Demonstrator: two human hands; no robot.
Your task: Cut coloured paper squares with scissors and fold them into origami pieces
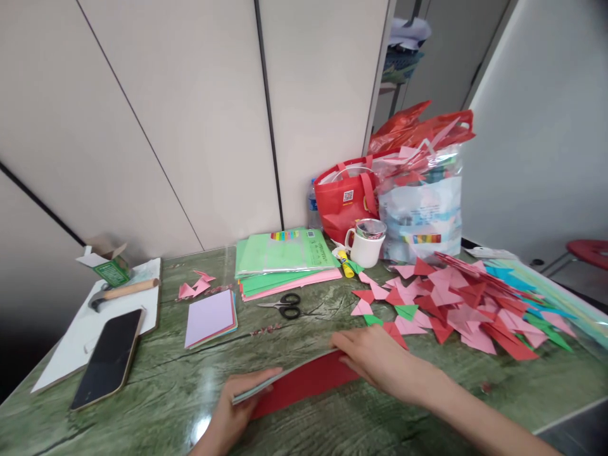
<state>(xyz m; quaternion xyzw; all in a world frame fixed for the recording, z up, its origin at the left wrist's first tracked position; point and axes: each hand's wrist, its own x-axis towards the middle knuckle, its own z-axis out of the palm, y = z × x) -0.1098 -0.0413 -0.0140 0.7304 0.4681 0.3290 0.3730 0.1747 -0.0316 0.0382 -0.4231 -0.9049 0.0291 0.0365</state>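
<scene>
Between my two hands is a stack of paper [304,382], tilted on its long side above the table, with a red sheet facing me and a pale edge along the top. My left hand [236,399] grips its left end, thumb along the top edge. At the right end, my right hand [373,358] has its fingers closed over the top corner. Scissors with black handles [289,306] lie just beyond the stack. To their left sits a small pile of square paper [210,318], lilac on top. Folded paper pieces [446,288] in pink, red and green are heaped beyond my right hand.
A phone [108,358], a hammer [128,290] and a green box [111,269] rest on a white board at left. Packs of coloured paper [285,256] lie by the wall. A white mug [365,247], a red bag [344,199] and a filled plastic bag [422,209] stand behind.
</scene>
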